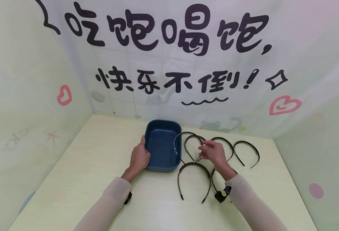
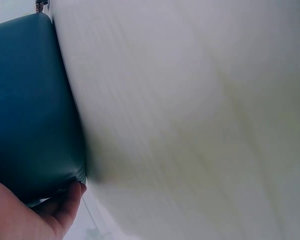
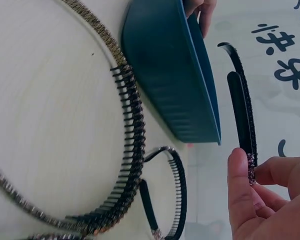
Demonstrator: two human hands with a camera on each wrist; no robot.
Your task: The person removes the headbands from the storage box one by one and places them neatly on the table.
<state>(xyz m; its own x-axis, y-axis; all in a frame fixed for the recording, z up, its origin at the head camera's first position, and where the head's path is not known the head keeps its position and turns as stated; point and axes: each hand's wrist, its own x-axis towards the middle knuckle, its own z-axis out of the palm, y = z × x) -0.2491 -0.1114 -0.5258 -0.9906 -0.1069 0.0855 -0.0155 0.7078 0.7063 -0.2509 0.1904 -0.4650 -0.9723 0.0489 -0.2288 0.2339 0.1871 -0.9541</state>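
Note:
My left hand (image 1: 140,157) grips the near left side of a deep blue rectangular container (image 1: 162,146), which holds nothing. In the right wrist view, left fingers (image 3: 206,17) reach over its rim. Thumb and fingers of my right hand (image 1: 214,153) pinch one end region of a dark, toothed headband (image 1: 186,132), raised so its loop overlaps the container's right edge. In the right wrist view that headband (image 3: 240,107) stands upright with glittery trim near the fingertips. Below it lie another toothed headband (image 1: 194,164) and one (image 1: 213,179) partly hidden by my right wrist.
More headbands lie right of the container: one (image 1: 187,149) behind the held one, one (image 1: 222,139) beyond my right hand, one (image 1: 248,143) farthest right. A printed fabric wall (image 1: 158,106) stands behind the pale wooden table (image 1: 100,144), with fabric panels on both sides.

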